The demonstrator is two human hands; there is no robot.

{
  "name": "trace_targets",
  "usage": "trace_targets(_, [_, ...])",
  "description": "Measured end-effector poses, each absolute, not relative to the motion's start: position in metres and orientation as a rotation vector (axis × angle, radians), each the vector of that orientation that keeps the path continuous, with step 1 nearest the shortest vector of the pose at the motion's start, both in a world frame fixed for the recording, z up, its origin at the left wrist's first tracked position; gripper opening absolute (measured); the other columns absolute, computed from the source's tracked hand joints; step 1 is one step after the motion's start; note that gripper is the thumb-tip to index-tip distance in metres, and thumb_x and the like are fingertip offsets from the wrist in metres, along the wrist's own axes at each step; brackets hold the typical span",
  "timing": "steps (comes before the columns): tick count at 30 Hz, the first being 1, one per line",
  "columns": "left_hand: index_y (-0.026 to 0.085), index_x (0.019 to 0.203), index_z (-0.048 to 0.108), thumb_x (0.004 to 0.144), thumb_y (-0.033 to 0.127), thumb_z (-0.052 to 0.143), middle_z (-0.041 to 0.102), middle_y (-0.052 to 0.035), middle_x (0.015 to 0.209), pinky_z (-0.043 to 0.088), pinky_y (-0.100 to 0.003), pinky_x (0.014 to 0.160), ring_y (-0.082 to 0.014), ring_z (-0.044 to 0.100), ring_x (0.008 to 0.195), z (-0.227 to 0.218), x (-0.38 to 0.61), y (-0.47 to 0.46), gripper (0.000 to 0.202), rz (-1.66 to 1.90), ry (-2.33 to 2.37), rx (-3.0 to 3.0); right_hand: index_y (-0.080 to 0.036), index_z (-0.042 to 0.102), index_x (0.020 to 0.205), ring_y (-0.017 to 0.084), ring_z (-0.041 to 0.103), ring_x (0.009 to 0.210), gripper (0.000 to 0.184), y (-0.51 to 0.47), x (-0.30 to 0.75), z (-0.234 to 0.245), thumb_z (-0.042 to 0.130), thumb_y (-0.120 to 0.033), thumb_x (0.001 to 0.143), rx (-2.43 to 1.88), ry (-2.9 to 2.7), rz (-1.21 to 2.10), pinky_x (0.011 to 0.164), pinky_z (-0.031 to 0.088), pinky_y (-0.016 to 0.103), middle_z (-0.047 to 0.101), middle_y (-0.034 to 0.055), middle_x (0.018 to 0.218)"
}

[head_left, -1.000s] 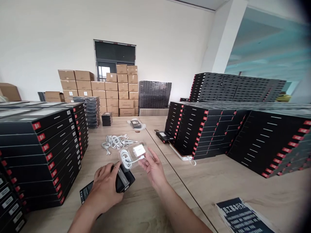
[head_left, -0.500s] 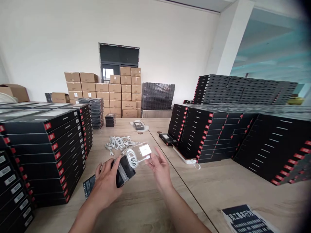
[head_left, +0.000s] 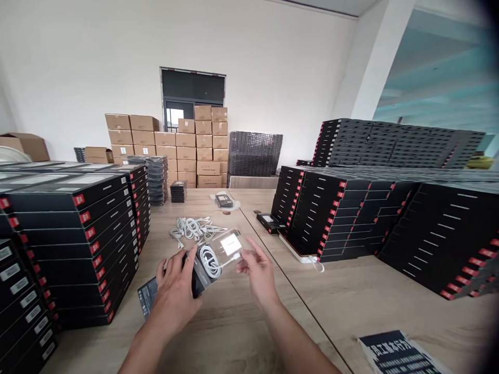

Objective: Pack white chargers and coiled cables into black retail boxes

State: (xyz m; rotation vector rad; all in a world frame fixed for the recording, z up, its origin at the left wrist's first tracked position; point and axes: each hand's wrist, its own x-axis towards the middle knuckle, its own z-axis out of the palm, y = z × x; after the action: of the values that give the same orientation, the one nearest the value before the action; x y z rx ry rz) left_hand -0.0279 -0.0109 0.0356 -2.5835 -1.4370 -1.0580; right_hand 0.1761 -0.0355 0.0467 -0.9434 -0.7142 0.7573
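My left hand (head_left: 177, 291) is closed around the near end of a slim black box (head_left: 200, 278) lifted off the wooden table (head_left: 234, 332). With a pinch at its right edge, my right hand (head_left: 259, 272) holds a clear plastic tray (head_left: 222, 249). The tray carries a coiled white cable and a white charger block and rests against the open end of the black box. A black sleeve (head_left: 147, 298) lies flat on the table under my left wrist.
Tall stacks of black boxes with red tabs stand at the left (head_left: 78, 239) and right (head_left: 390, 218). Loose white cables (head_left: 193, 227) lie further back on the table. Brown cartons (head_left: 179, 148) are piled by the far wall. A printed sheet (head_left: 397, 353) lies at the near right.
Both hands have come closer together. The clear tray has moved left and now meets the black box, which my left hand has raised and tilted toward it.
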Motion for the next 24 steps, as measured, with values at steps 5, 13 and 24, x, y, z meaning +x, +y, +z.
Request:
trace_targets(5, [0.024,0.148,0.024,0.062,0.015,0.063,0.047,-0.0112,0.136,0.02,-0.05,0.111,-0.0303,0.041,0.128,0.038,-0.029,-0.012,0.095,-1.136,-1.402,-2.738,-0.02,0.061,0.125,0.013,0.062,0.05,0.057,-0.039,0.173,0.052,0.076,-0.037,0.072,-0.922,-0.809,0.948,0.05,0.05,0.026,0.065,-0.004,0.067])
trace_targets(13, [0.03,0.147,0.026,0.064,0.012,0.063,0.042,-0.0082,0.142,0.028,-0.046,0.11,-0.0293,0.038,0.133,0.052,-0.039,-0.016,0.093,-1.342,-1.362,-3.028,-0.02,0.068,0.107,0.012,0.066,0.07,0.03,-0.046,0.186,0.057,0.073,-0.031,0.08,-0.798,-0.943,1.397,0.058,0.056,0.022,0.07,0.0031,0.086])
trace_targets(24, [0.032,0.151,0.006,0.063,0.016,0.074,0.024,-0.0083,0.154,0.024,-0.046,0.116,-0.0294,0.025,0.143,0.055,-0.001,-0.042,0.112,-1.844,-1.369,-3.022,-0.021,0.07,0.097,0.019,0.065,0.076,0.025,-0.049,0.184,0.065,0.062,-0.04,0.084,-1.001,-1.202,0.735,0.066,0.053,0.03,0.071,0.0043,0.091])
